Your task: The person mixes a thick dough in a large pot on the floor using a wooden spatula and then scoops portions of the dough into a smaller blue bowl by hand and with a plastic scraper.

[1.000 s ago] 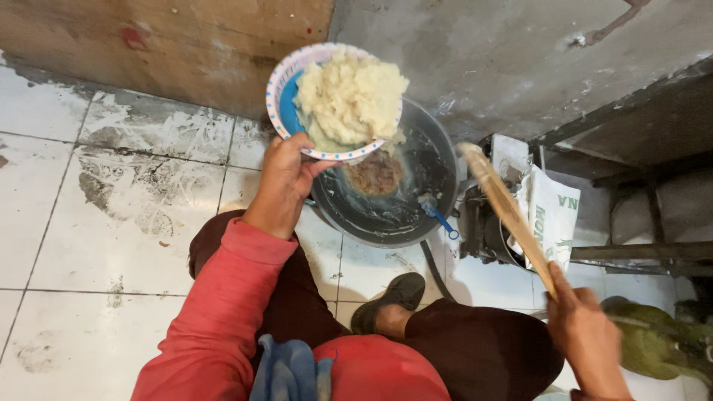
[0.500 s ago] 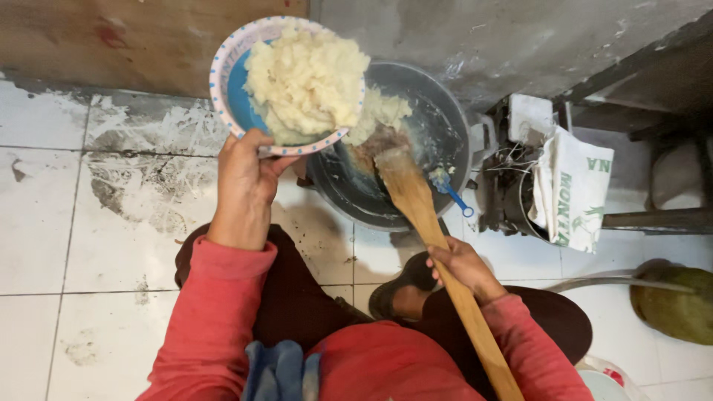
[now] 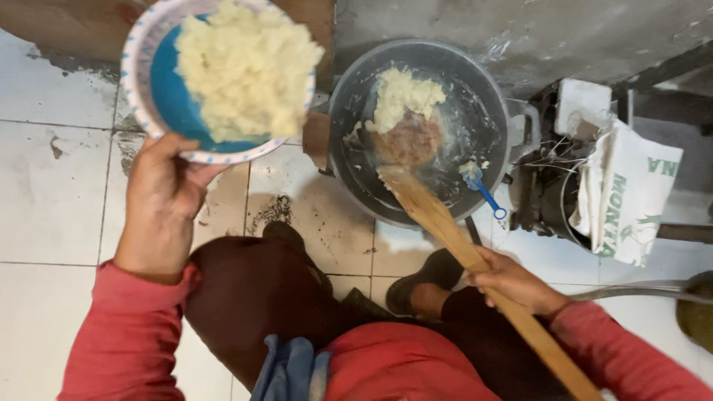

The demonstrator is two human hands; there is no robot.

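My left hand (image 3: pixel 165 194) holds up a blue bowl with a white dotted rim (image 3: pixel 145 56), heaped with pale yellow mash (image 3: pixel 245 70). My right hand (image 3: pixel 509 281) grips the shaft of a long wooden paddle (image 3: pixel 453 241). The paddle's blade rests inside a dark metal pot (image 3: pixel 486 89) on the floor, under a lump of the same mash (image 3: pixel 405 93). A small blue spoon (image 3: pixel 483 191) leans on the pot's near rim.
White floor tiles (image 3: pixel 52 200) lie to the left, stained near the wall. A white printed bag (image 3: pixel 627 197) and a metal stove frame (image 3: pixel 546 197) stand right of the pot. My feet in dark sandals (image 3: pixel 423 286) are just below the pot.
The bowl has moved left and nearer the camera. My right hand brought the paddle from the right side into the pot, where its blade now sits under a lump of mash.
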